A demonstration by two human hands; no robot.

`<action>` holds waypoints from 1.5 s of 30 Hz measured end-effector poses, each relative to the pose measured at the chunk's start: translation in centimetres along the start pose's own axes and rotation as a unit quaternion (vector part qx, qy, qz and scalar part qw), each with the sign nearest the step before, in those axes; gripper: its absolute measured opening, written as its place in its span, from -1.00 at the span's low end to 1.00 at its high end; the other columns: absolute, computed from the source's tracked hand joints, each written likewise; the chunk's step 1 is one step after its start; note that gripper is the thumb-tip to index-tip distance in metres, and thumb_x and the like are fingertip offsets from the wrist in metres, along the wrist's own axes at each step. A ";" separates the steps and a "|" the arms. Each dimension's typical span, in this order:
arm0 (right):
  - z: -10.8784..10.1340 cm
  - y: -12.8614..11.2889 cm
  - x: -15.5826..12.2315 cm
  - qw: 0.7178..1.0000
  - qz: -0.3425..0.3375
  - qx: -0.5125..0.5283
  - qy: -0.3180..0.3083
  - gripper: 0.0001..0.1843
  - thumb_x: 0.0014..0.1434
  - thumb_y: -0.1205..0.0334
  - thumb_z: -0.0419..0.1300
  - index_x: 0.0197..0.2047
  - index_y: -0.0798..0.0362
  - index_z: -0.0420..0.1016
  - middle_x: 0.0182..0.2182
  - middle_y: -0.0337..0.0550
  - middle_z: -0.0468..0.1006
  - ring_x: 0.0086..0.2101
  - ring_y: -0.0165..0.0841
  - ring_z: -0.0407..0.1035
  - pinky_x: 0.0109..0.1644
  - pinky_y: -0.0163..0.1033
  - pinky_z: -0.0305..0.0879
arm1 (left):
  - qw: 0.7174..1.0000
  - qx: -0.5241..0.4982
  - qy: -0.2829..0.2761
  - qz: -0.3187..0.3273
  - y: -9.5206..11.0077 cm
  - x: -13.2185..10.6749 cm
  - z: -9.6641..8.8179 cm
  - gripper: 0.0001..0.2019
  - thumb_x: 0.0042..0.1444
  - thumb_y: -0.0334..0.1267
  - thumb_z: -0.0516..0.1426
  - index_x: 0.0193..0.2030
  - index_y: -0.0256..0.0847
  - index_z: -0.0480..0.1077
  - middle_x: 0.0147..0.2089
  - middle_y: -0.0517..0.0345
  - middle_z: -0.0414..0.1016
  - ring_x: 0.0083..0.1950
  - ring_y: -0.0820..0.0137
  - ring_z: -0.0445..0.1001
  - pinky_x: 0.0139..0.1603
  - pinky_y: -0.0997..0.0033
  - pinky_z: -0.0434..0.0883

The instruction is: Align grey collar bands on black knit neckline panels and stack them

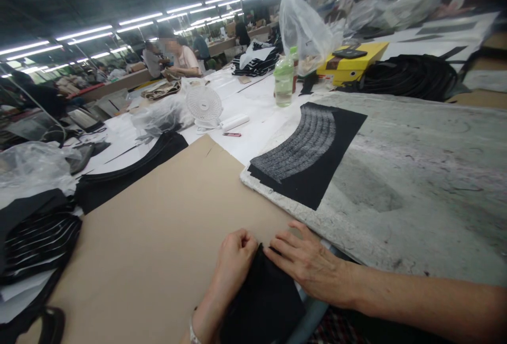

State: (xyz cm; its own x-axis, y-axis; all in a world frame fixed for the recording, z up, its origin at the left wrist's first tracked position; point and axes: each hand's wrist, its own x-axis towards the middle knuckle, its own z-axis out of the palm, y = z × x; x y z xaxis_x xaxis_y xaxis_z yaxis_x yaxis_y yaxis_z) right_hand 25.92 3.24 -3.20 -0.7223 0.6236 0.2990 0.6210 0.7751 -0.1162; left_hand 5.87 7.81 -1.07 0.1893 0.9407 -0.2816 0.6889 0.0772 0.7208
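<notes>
My left hand [236, 257] is closed, its fingers pinched at the upper corner of a black fabric piece [264, 302]. The fabric lies at the near edge of the brown board [166, 238], its lower part running down toward my lap. From the other side, my right hand [307, 262] rests with fingers stretched out and apart, the fingertips touching the same corner. Beyond my hands, a fanned stack of black pieces [303, 146] with greyish, rough curved edges lies on the pale, stained slab [415, 185].
Black curved pieces [130, 172] lie past the board, with striped black pieces [39, 244] at left. Farther back are a white fan [204, 105], a green-lidded bottle [283, 83], a yellow box [352, 64] and a black coil stack [410, 77]. People sit at distant tables.
</notes>
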 end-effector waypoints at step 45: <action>-1.7 5.4 6.5 0.976 -0.166 0.072 -0.118 -0.84 0.33 0.33 0.02 -0.25 0.05 0.41 -0.28 -0.21 0.46 -0.27 -0.39 0.29 -0.18 -0.22 0.05 | 0.877 0.341 0.187 0.284 -3.9 -7.6 6.4 -0.47 0.07 -0.59 -0.07 0.22 -0.37 0.26 0.01 -0.11 0.44 -0.04 0.21 0.39 -0.07 0.23 0.40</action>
State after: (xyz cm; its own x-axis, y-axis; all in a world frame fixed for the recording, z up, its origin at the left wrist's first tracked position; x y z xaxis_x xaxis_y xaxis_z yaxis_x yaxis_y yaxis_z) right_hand 25.06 11.31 -0.30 -0.9370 0.3285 0.1189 0.3040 0.9343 -0.1862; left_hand 6.23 -1.78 -5.75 0.4831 0.8155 0.3188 0.8395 -0.5348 0.0960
